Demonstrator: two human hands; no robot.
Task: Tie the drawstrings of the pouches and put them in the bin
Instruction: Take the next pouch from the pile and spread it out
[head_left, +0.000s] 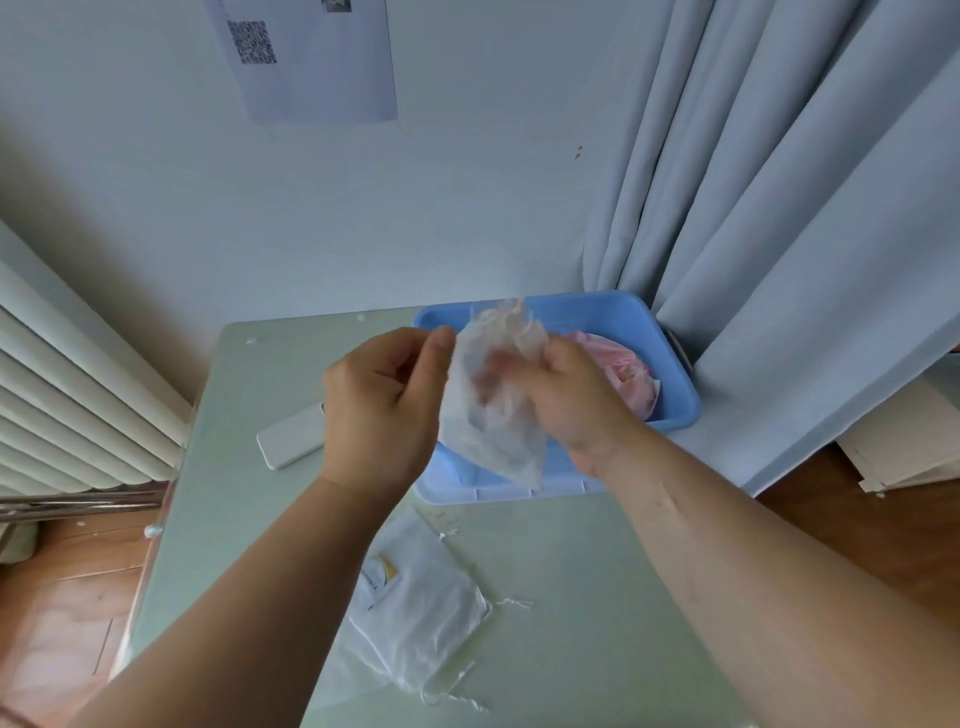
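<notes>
I hold a sheer white pouch (493, 410) in the air above the front of the blue bin (675, 384). My left hand (384, 400) pinches its upper left edge near the gathered mouth. My right hand (566, 395) grips the right side of that mouth, fingers partly behind the fabric. A pink pouch (628, 374) lies inside the bin. Several more white pouches (421, 608) lie in a loose heap on the table under my left forearm, thin drawstrings trailing from them.
The pale green table (571, 597) stands against the wall. A white flat device (293, 436) lies left of the bin. Grey curtains (779, 234) hang at the right, touching the bin. A radiator (67, 389) is at the left.
</notes>
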